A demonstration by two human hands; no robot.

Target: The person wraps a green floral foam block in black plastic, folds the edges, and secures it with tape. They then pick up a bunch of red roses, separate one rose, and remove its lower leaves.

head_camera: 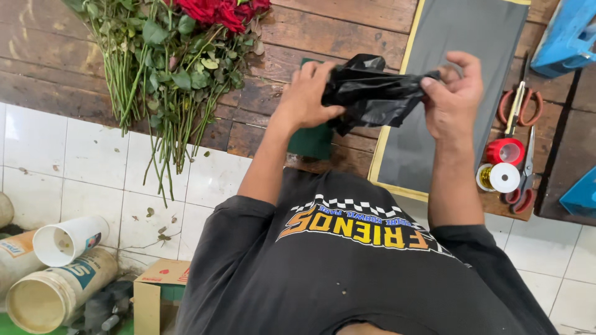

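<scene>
Both hands hold a crumpled black plastic bag in the air above the wooden table. The left hand has its grip clamped on the bag's left end, fingers curled over the top and thumb pressed under. The right hand pinches the bag's right end between thumb and fingertips, its grip closed on the plastic. The bag hangs between the 2 hands, bunched and shiny, with a loose fold drooping below the left hand.

Under the bag lies a dark green block on the table, partly hidden by the left forearm. To the right of it sits a grey sheet with a yellow border, running from near to far. Right of that sheet are 2 pairs of scissors, a red ribbon roll and a gold ribbon roll. On the far left of the table lies a bunch of red roses with long green stems reaching over the table's edge. On the tiled floor at near left stand white plastic buckets and a cardboard box.
</scene>
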